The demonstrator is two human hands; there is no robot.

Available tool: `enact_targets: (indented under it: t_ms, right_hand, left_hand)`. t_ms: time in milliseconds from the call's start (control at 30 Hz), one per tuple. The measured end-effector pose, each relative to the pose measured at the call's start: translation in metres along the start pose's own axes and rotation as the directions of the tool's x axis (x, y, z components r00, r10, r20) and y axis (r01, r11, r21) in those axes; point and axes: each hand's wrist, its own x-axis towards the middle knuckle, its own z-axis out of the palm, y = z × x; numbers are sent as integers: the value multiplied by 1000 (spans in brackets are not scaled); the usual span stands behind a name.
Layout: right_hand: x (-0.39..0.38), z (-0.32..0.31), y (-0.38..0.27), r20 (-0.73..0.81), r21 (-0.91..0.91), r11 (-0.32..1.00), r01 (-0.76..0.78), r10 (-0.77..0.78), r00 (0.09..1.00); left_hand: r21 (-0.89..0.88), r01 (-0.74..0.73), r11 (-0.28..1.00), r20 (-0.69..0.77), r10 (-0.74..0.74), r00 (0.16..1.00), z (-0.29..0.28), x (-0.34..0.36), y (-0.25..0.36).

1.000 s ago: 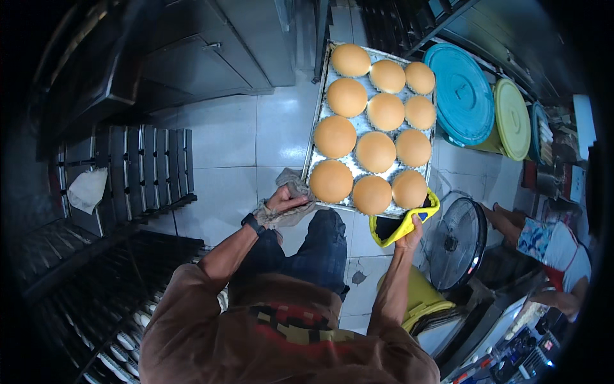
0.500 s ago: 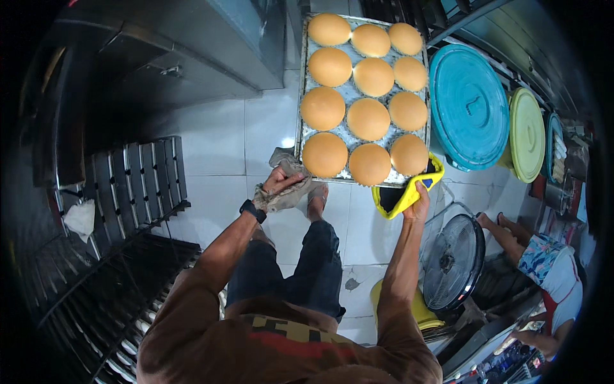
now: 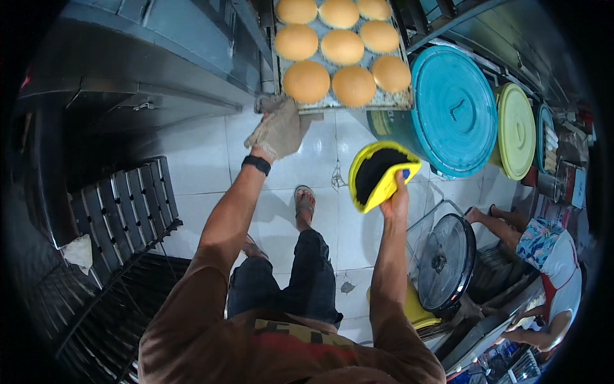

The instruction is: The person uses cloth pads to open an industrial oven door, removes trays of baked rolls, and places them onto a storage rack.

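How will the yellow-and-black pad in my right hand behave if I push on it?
The pad will likely bend, since it curves into a fold. It's probably light, as only your right hand holds it. It may spring back somewhat, since its opening stands wide rather than collapsed.

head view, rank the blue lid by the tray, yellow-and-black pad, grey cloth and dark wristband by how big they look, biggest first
1. blue lid by the tray
2. yellow-and-black pad and grey cloth: too alike to rank
3. dark wristband
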Motion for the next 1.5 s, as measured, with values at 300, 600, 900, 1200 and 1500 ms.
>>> enact_targets:
  t_ms: [300, 600, 900, 1200, 1500]
  right_hand:
    - [-91, -70, 51, -140, -60, 979, -197, 187, 972]
    - [-100, -40, 49, -82, -153, 950, -272, 262, 961]
    - [-133, 75, -5, 295, -183, 970, -158, 208, 933]
    - [-220, 337, -10, 824, -427, 742, 516, 85, 560]
    - [-381, 578, 192, 835, 266, 15, 964, 497, -238]
  left_hand:
    - [-182, 225, 957, -307, -273, 912, -11, 101, -40]
    - [266, 51, 963, -72, -33, 997, -71, 144, -6]
    - [446, -382, 810, 563, 78, 823, -234, -90, 118]
    - [333, 397, 855, 207, -477, 854, -422, -330, 115]
    - [660, 661, 356, -338, -646, 685, -605, -436, -120]
